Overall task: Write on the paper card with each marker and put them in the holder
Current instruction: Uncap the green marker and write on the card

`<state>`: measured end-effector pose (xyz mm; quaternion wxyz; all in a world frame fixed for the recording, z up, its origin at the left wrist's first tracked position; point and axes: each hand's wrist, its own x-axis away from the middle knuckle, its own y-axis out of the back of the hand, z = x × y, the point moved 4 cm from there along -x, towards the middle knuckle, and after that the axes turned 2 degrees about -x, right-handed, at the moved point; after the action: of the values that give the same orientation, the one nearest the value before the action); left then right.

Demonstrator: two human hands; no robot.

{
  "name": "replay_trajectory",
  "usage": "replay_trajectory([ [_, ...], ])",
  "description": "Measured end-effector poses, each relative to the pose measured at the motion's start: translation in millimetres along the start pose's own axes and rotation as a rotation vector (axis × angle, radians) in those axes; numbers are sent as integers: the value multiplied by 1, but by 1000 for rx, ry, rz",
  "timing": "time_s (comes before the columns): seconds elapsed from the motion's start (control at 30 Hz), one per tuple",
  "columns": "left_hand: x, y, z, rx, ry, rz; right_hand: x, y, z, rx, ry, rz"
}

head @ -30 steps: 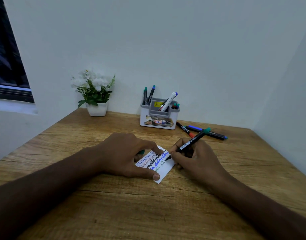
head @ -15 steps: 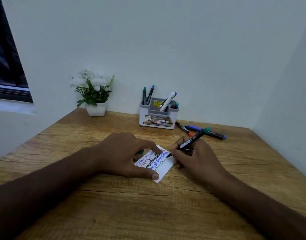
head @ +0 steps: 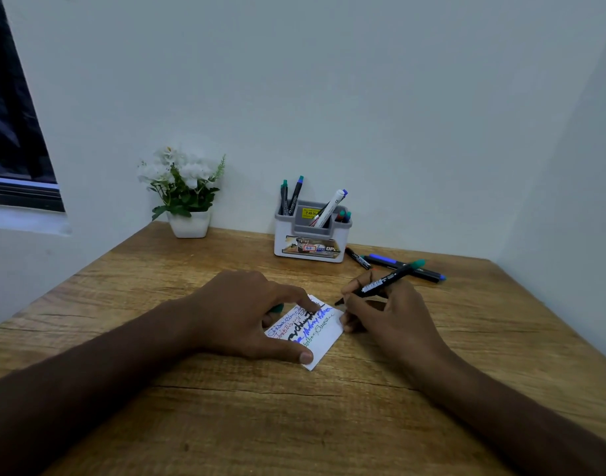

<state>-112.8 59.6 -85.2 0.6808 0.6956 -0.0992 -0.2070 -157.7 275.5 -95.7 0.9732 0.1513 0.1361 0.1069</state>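
A small white paper card [head: 320,341] lies on the wooden table, covered with lines of red, black, blue and green writing. My left hand [head: 250,314] presses it flat with thumb and forefinger; a green cap [head: 277,308] peeks from under the palm. My right hand [head: 384,314] grips a black marker with a green end [head: 385,280], its tip just off the card's upper right edge. The grey and white holder [head: 312,250] stands at the back with several markers in it. Loose markers [head: 397,266] lie on the table to its right.
A white pot of white flowers [head: 188,201] stands at the back left by the wall. Walls close the table at the back and right. A dark window [head: 13,132] is at the left.
My right hand has drawn the marker tip up and to the right, from the card's surface to just past its upper right edge. The left hand stays on the card.
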Motion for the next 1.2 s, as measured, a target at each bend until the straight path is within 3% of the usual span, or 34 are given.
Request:
replay_trajectory([
  [0.1, 0, -1, 0, 12, 4, 15, 2, 1, 4, -39, 34, -5],
  [0.33, 2, 3, 5, 57, 58, -40, 11, -24, 7, -241, -74, 213],
  [0.47, 4, 17, 20, 238, 162, -187, 10, -24, 6, -373, -129, 230],
  [0.6, 5, 21, 19, 398, 128, -152, 10, -26, 10, -441, -120, 257],
  [0.83, 2, 22, 23, 262, 116, -243, 10, -23, 8, -510, -150, 235],
  [1.03, 4, 33, 29, 313, 125, -423, 8, -23, 8, -504, -184, 236],
  [1.2, 4, 29, 24, 279, 107, -396, 7, -22, 4, -577, -190, 207],
])
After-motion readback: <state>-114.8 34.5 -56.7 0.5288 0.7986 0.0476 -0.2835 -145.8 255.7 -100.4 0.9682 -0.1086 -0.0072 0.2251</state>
